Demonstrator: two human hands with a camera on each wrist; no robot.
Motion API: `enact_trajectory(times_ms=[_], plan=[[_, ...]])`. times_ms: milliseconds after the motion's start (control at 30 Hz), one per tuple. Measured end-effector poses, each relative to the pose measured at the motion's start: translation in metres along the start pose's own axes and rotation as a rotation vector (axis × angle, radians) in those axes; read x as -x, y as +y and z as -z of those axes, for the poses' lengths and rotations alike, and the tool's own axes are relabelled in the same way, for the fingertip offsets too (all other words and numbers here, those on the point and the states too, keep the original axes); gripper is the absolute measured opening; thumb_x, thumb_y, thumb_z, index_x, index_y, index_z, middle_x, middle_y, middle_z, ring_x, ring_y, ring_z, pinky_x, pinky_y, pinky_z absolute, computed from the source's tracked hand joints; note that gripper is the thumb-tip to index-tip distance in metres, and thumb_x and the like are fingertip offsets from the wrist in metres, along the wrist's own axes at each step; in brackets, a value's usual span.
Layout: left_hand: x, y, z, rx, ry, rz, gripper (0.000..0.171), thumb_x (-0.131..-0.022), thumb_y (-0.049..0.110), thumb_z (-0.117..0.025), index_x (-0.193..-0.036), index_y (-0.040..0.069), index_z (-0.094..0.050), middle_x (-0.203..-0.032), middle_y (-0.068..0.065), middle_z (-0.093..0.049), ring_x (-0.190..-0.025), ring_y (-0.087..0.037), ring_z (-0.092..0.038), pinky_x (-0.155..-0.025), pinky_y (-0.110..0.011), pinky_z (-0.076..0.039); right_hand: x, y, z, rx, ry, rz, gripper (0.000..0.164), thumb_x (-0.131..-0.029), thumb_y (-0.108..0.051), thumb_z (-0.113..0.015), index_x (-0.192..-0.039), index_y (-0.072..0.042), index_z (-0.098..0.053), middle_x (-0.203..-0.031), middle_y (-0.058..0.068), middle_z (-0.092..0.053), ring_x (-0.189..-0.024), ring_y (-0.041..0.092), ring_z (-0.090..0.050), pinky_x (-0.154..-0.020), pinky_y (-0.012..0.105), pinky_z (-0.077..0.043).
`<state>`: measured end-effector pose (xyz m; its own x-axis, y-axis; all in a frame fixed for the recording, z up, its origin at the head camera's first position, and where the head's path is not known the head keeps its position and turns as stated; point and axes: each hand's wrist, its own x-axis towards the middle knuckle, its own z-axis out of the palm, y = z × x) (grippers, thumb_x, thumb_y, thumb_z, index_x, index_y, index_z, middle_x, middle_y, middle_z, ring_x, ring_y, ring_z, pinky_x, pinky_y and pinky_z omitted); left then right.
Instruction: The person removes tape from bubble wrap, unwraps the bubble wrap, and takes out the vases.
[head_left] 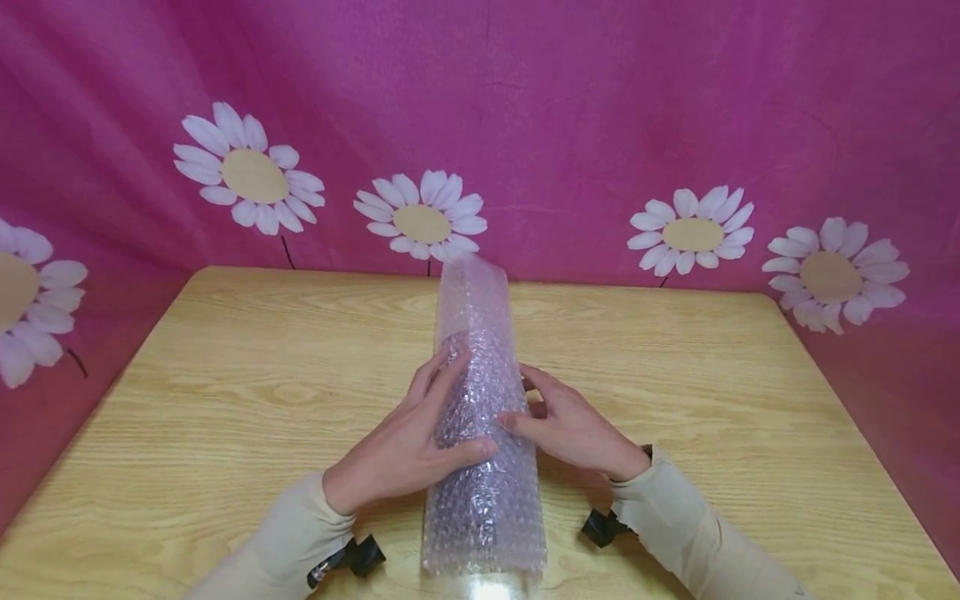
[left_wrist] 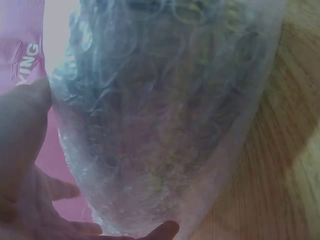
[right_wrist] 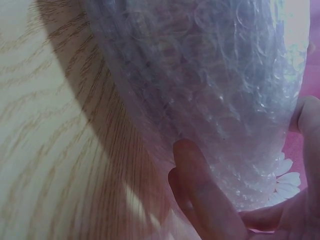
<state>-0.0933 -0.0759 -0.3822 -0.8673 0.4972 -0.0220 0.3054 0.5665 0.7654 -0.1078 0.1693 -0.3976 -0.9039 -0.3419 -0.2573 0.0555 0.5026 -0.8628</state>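
A long roll of clear bubble wrap [head_left: 487, 500] lies lengthwise at the middle of the table, its far end overlapping the curtain in the head view. My left hand [head_left: 408, 442] holds its left side, thumb across the top and fingers spread along the flank. From the opposite side my right hand [head_left: 577, 425] holds it, thumb on the upper surface and fingers bent against the side. Both wrist views show the bubble wrap [left_wrist: 150, 110] close up, with darker layers showing through the plastic. Fingertips of the right hand [right_wrist: 210, 195] touch its lower side.
Around the roll spreads a light wood-grain table [head_left: 262, 375]. A magenta curtain [head_left: 555, 108] printed with large white daisies hangs behind and along both sides. Small black devices [head_left: 363, 557] sit at both wrists, below the beige sleeves [head_left: 277, 533].
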Motion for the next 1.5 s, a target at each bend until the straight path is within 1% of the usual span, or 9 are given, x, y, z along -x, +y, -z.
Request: enact_trajectory(times_ms=[133,300,500,600,800,967,1233,1333,1500], plan=[[0.0,0.0,-0.001,0.004,-0.014,0.013,0.105,-0.09,0.064,-0.07,-0.167,0.033,-0.006,-0.177,0.001,0.003,-0.158,-0.04,-0.027,-0.119,-0.067,-0.036,0.0,0.0,0.0,0.006,0.002,0.003,0.078,-0.095,-0.04,-0.071,-0.162,-0.027,-0.032,-0.153,0.007,-0.054,-0.127,0.033,-0.066,-0.09,0.042,-0.064],[-0.001,-0.001,-0.002,0.004,-0.033,0.03,0.104,-0.09,0.066,-0.068,-0.167,0.032,-0.006,-0.177,0.004,0.005,-0.159,-0.039,-0.025,-0.121,-0.065,-0.034,0.0,0.001,0.0,0.024,-0.002,0.024,0.078,-0.096,-0.041,-0.07,-0.162,-0.025,-0.032,-0.155,0.009,-0.053,-0.131,0.036,-0.064,-0.093,0.044,-0.063],[0.0,-0.001,-0.003,0.005,-0.051,0.056,0.103,-0.09,0.066,-0.068,-0.167,0.027,-0.011,-0.177,0.004,0.004,-0.159,-0.038,-0.025,-0.122,-0.063,-0.034,0.0,0.001,0.003,0.025,-0.011,0.009,0.078,-0.096,-0.044,-0.07,-0.163,-0.029,-0.031,-0.159,0.004,-0.049,-0.14,0.037,-0.056,-0.102,0.049,-0.059],[0.0,-0.002,-0.004,0.011,-0.054,0.059,0.103,-0.09,0.066,-0.067,-0.167,0.026,-0.012,-0.177,0.004,0.005,-0.159,-0.038,-0.024,-0.122,-0.063,-0.034,0.001,0.0,0.005,0.033,-0.026,0.012,0.08,-0.096,-0.046,-0.07,-0.163,-0.029,-0.029,-0.16,0.003,-0.048,-0.14,0.036,-0.056,-0.103,0.048,-0.058],[0.0,-0.003,-0.006,0.023,-0.062,0.064,0.103,-0.09,0.067,-0.067,-0.167,0.027,-0.011,-0.177,0.005,0.006,-0.159,-0.039,-0.022,-0.123,-0.064,-0.032,0.004,-0.002,0.008,0.104,-0.016,0.014,0.081,-0.095,-0.051,-0.071,-0.162,-0.026,-0.033,-0.15,0.004,-0.058,-0.124,0.027,-0.068,-0.095,0.04,-0.062],[0.0,-0.004,-0.007,0.014,-0.056,0.074,0.103,-0.089,0.068,-0.067,-0.167,0.028,-0.012,-0.176,0.006,0.005,-0.16,-0.037,-0.023,-0.123,-0.063,-0.032,0.006,-0.004,0.012,0.169,-0.003,0.038,0.08,-0.094,-0.052,-0.072,-0.16,-0.023,-0.038,-0.142,0.004,-0.064,-0.111,0.019,-0.071,-0.088,0.034,-0.063],[0.0,-0.004,-0.007,0.013,-0.066,0.09,0.103,-0.088,0.07,-0.067,-0.167,0.031,-0.012,-0.176,0.011,0.006,-0.16,-0.034,-0.023,-0.122,-0.064,-0.034,0.008,-0.007,0.019,0.253,0.019,0.09,0.072,-0.092,-0.051,-0.074,-0.153,-0.019,-0.051,-0.136,0.006,-0.068,-0.101,0.016,-0.069,-0.079,0.028,-0.061],[0.0,-0.003,-0.006,0.011,-0.066,0.084,0.103,-0.089,0.069,-0.067,-0.167,0.03,-0.012,-0.176,0.01,0.007,-0.161,-0.035,-0.022,-0.123,-0.064,-0.033,0.008,-0.007,0.02,0.251,0.016,0.113,0.071,-0.093,-0.049,-0.074,-0.152,-0.018,-0.052,-0.135,0.006,-0.068,-0.099,0.016,-0.069,-0.077,0.027,-0.06],[0.0,-0.004,-0.005,0.01,-0.068,0.078,0.103,-0.089,0.069,-0.067,-0.167,0.03,-0.011,-0.176,0.009,0.008,-0.161,-0.036,-0.02,-0.123,-0.065,-0.032,0.007,-0.007,0.021,0.242,0.016,0.109,0.07,-0.093,-0.049,-0.074,-0.152,-0.018,-0.052,-0.134,0.006,-0.068,-0.1,0.016,-0.07,-0.078,0.027,-0.06]])
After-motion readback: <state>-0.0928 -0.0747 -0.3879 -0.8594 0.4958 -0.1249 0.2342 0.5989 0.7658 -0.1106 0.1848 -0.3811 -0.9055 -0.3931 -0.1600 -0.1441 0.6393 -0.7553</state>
